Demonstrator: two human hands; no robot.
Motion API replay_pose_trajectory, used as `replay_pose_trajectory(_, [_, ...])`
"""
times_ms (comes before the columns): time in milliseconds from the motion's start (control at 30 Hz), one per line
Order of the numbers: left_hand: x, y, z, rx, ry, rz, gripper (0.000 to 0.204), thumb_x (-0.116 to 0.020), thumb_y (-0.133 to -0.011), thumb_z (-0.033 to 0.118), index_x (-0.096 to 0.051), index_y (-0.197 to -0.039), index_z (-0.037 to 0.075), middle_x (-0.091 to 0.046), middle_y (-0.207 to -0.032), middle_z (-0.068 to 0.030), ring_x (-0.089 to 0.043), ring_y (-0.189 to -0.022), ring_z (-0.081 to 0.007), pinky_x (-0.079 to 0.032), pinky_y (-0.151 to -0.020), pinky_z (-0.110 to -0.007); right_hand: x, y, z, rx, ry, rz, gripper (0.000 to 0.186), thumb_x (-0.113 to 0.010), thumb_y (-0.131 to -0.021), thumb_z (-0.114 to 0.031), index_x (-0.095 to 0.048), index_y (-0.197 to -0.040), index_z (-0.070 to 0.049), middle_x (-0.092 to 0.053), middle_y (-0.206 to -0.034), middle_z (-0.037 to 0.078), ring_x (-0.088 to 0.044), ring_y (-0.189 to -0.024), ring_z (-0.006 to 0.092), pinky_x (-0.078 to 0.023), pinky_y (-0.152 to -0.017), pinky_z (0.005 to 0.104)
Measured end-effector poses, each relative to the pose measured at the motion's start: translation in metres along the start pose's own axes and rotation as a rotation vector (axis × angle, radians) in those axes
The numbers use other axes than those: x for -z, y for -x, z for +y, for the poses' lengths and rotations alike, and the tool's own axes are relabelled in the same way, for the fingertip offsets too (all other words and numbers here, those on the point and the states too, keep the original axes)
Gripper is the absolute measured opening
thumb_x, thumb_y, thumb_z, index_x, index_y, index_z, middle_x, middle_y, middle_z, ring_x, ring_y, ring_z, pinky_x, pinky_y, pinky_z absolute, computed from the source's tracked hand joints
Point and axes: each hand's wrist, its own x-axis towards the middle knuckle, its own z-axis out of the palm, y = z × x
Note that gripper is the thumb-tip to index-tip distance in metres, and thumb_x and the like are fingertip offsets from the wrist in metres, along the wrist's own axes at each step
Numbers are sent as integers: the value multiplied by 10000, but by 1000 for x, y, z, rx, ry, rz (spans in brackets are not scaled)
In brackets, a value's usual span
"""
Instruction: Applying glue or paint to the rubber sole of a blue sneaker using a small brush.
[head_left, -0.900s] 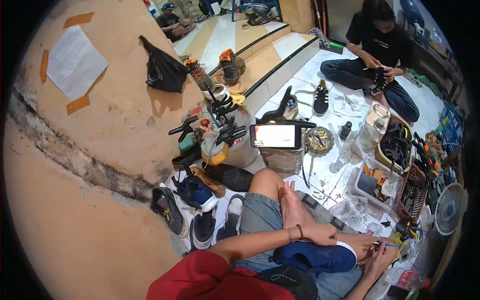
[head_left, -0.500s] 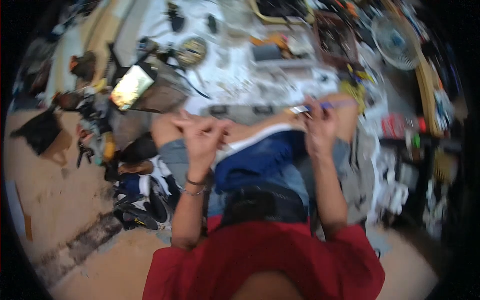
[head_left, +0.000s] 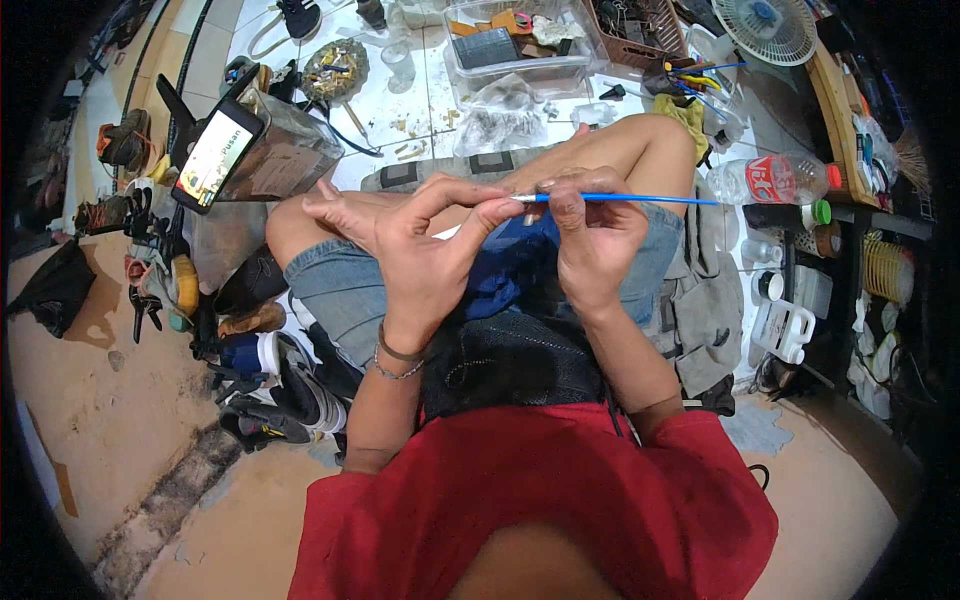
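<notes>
A thin paintbrush with a blue handle and a silvery ferrule lies level between my hands, above my lap. My right hand grips the handle near the ferrule, thumb pressed against it. At the brush's tip end, my left hand pinches thumb and forefinger together, hiding the bristles; its other fingers stretch out to the left. Dark stains mark my right fingers. Under the hands, a dark blue item rests in my lap, partly covered, its kind unclear. A black mesh piece lies against my waist.
A phone with a lit screen leans at left by a box. Several shoes lie beside my left leg. Ahead are a clear plastic bin and a crumpled bag. To the right lie a bottle and a fan.
Both hands have come together over my lap. My right hand brought the brush leftward, and my left thumb and forefinger now close on its tip. The head view has shifted and sharpened.
</notes>
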Motion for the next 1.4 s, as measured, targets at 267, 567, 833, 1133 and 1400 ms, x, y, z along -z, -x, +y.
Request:
replay_pose_trajectory(267, [1, -12, 6, 66, 68, 18, 134, -805, -805, 56, -751, -893, -29, -743, -839, -92, -680, -795, -129, -533, -771, -266, 1, -16, -7, -22, 61, -52, 125, -709, -930, -74, -672, -942, 45, -705, -846, 83, -664, -763, 118, -537, -712, 241])
replay_pose_trajectory(567, [2, -20, -9, 36, 63, 24, 216, -867, -736, 69, -701, -803, -50, -721, -785, -87, -653, -732, -107, -524, -701, -243, 12, -28, -4, -56, 108, -71, 164, -700, -946, -120, -680, -938, 42, -703, -852, 86, -673, -759, 131, -528, -714, 247])
replay_pose_trajectory(833, [1, -23, 2, 161, -10, -82, 205, -861, -734, 58, -682, -808, -11, -713, -790, -69, -653, -761, -117, -493, -749, -233, 28, -41, -2, -232, -33, -194, 170, -692, -946, -106, -672, -933, 63, -688, -820, 108, -674, -717, 166, -552, -669, 278])
replay_pose_trajectory(1133, [-7, -24, -14, 156, -78, -148, 151, -697, -927, 99, -660, -901, -45, -693, -795, -73, -664, -762, -138, -521, -742, -263, 78, -67, 22, -231, -7, -37, 180, -645, -975, -122, -660, -903, 41, -676, -808, 97, -669, -690, 177, -552, -627, 281])
replay_pose_trajectory(1400, [19, -58, -56, 472, -278, -373, 246, -591, -1012, 176, -621, -945, -59, -603, -667, -52, -563, -579, -81, -423, -537, -234, 139, -74, 69, -248, 12, 183, 220, -679, -967, -216, -661, -951, 3, -710, -857, 111, -657, -688, 132, -544, -614, 267])
